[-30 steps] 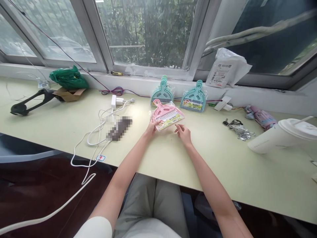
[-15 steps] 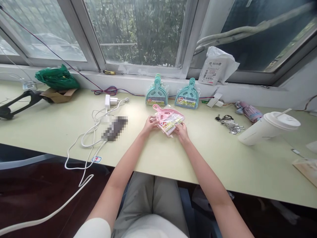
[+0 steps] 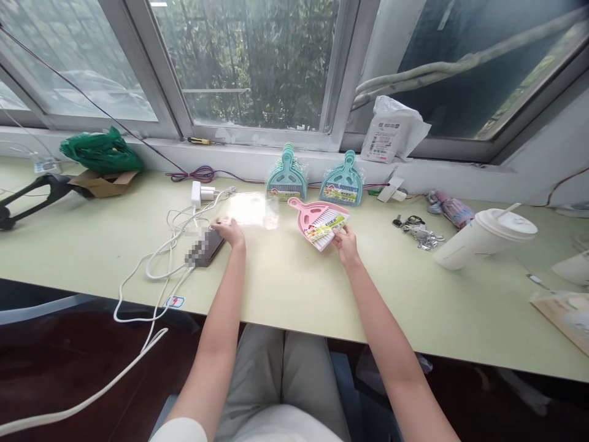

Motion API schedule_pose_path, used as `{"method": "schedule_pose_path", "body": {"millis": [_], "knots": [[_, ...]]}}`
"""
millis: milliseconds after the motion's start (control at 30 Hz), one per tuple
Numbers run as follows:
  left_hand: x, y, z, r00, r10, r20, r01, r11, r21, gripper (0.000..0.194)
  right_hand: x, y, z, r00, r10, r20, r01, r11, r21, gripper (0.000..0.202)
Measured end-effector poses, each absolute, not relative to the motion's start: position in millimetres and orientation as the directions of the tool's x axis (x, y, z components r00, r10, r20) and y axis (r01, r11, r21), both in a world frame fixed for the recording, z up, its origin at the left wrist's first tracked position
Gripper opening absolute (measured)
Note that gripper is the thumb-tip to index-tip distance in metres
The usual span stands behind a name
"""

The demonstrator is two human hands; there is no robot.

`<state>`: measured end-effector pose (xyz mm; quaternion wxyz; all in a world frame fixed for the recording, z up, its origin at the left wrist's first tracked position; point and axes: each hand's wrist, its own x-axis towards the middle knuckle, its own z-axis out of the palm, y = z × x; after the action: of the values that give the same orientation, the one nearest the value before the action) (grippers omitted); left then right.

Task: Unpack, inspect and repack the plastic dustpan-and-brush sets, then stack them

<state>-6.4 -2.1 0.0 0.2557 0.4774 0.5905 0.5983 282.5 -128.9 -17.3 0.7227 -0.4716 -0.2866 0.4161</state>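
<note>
My right hand [image 3: 346, 245] grips the lower right side of a pink dustpan [image 3: 309, 213], its thumb and fingers closed at the edge. A brush with pale bristles [image 3: 327, 226] and a printed label lies against the pan, and the pan's handle points to the upper left. Off to the left, my left hand [image 3: 230, 233] is closed on a clear plastic bag [image 3: 253, 210], which shines with glare and spreads to the right of the fingers. That hand is right beside a dark, partly blurred box-shaped thing [image 3: 209, 247] with a white cable.
Wrapped teal dustpan sets stand in two groups, a left stack [image 3: 287, 175] and a right one [image 3: 343, 181], by the sill. Keys [image 3: 421, 232], a white lidded cup [image 3: 478, 239] and a folded umbrella [image 3: 451, 209] lie to the right. White cables [image 3: 159, 261] sprawl at left.
The clear bag has come off the pink dustpan. My left hand has moved left with it, while my right hand keeps the dustpan in nearly the same place.
</note>
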Motion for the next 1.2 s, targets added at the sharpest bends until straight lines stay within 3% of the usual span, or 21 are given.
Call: {"method": "schedule_pose_path", "body": {"millis": [100,200,300,367,433,500,567,633,767,833,900,967,1067,1133,1200], "knots": [[-12,-14,10,-0.564,0.688,0.456,0.539,-0.112,0.835,0.038,285,-127,-23,0.565,0.825,0.02,-0.328,0.246,-0.912,0.036],[6,-31,17,-0.399,0.729,0.557,0.644,-0.21,0.736,0.042,280,-125,-26,0.56,0.828,0.013,-0.367,0.262,-0.893,0.036],[37,-44,13,-0.021,0.905,0.426,0.4,-0.383,0.833,0.034,268,-125,-24,0.508,0.861,0.008,-0.42,0.256,-0.871,0.037],[57,-51,6,0.269,0.938,0.219,0.121,-0.258,0.959,0.042,259,-125,-22,0.448,0.894,0.012,-0.432,0.228,-0.872,0.037],[71,-54,-2,0.44,0.895,0.074,-0.049,-0.059,0.997,0.049,252,-126,-21,0.377,0.926,0.012,-0.409,0.178,-0.895,0.034],[77,-53,-9,0.427,0.904,0.033,-0.139,0.03,0.99,0.049,251,-125,-21,0.291,0.956,-0.042,-0.355,0.067,-0.933,0.027],[76,-47,-13,0.297,0.954,0.041,-0.192,0.018,0.981,0.039,257,-124,-22,0.24,0.958,-0.156,-0.288,-0.083,-0.954,0.016],[70,-38,-15,0.163,0.985,0.055,-0.21,-0.02,0.978,0.029,273,-123,-25,0.302,0.929,-0.214,-0.275,-0.13,-0.952,0.012],[59,-22,-21,0.049,0.997,0.064,-0.165,-0.055,0.985,0.026,318,-128,-30,0.711,0.691,-0.13,-0.331,0.166,-0.929,0.014],[58,-20,-23,0.043,0.996,0.08,-0.138,-0.074,0.988,0.027,331,-133,-29,0.763,0.632,-0.135,-0.299,0.16,-0.941,0.022],[61,-23,-23,0.068,0.992,0.111,-0.115,-0.103,0.988,0.03,328,-139,-25,0.734,0.675,-0.077,-0.157,0.058,-0.986,0.032],[66,-30,-22,0.136,0.976,0.167,-0.074,-0.158,0.985,0.034,308,-142,-18,0.696,0.708,0.121,0.156,0.015,-0.988,0.039],[76,-49,-18,0.311,0.908,0.28,-0.001,-0.294,0.956,0.04,263,-143,-8,0.501,0.719,0.482,0.673,0.027,-0.739,0.037],[81,-64,-15,0.432,0.84,0.328,0.028,-0.375,0.926,0.042,239,-144,-4,0.355,0.749,0.56,0.844,0.002,-0.537,0.035],[85,-75,-11,0.5,0.796,0.341,0.044,-0.417,0.908,0.044,227,-144,-4,0.291,0.773,0.563,0.909,-0.041,-0.414,0.033]]}}
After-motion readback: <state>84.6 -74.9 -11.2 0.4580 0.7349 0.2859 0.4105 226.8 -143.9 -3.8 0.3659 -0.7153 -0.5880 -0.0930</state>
